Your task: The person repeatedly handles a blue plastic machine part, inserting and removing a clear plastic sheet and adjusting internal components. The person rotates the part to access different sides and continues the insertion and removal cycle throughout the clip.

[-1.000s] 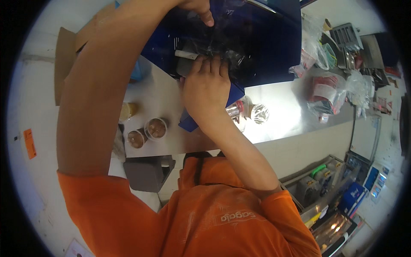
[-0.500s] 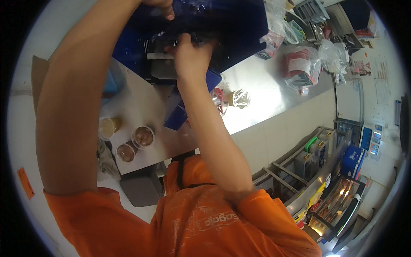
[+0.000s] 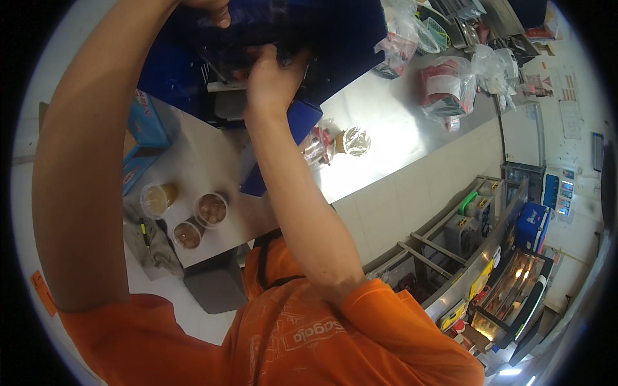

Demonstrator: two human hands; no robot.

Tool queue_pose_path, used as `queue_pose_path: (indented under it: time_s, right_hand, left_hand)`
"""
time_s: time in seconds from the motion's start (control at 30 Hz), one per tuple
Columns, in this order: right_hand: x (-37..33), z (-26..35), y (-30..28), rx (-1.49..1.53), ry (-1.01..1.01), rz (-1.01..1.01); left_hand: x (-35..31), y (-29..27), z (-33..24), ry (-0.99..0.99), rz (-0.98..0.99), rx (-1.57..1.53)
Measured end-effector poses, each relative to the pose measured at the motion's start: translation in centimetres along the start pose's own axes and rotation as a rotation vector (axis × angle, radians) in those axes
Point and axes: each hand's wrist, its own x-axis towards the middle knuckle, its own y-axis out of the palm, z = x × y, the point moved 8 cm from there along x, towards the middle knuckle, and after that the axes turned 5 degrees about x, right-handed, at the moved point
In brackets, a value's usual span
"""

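Note:
A dark blue machine housing (image 3: 354, 45) with an open, shadowed front stands on the steel counter. My right hand (image 3: 273, 87) reaches into it from below, its fingers bent inward beside a pale bar (image 3: 225, 85). Shiny clear film glints near those fingers, but what they grip is too dark to make out. My left hand (image 3: 215, 9) is at the machine's upper left, mostly cut off by the top edge; only bent fingertips show. A blue flap (image 3: 302, 119) hangs at the housing's lower side, next to my right forearm.
Several plastic cups with drinks, including one brown cup (image 3: 211, 209), stand on the counter (image 3: 393, 141) at left. A film-topped cup (image 3: 355, 141) sits right of the machine. Farther right are bagged red packages (image 3: 444, 90). A light-blue box (image 3: 147, 138) and grey cloth (image 3: 154, 248) lie left.
The whole view has shifted, so the machine and my arms appear farther left. The light-blue box and grey cloth show more. Both hands stay at the machine.

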Motion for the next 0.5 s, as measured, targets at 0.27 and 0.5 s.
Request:
queue_pose_path:
  time_s: [0.27, 0.5]
  right_hand:
    - [1.4, -0.2, 0.4, 0.108, 0.213, 0.032]
    - [2.1, -0.4, -0.6, 0.014, 0.093, -0.017]
  left_hand:
    - [-0.1, -0.1, 0.1, 0.024, -0.006, -0.003]
    - [0.7, 0.6, 0.3, 0.065, 0.014, 0.000]
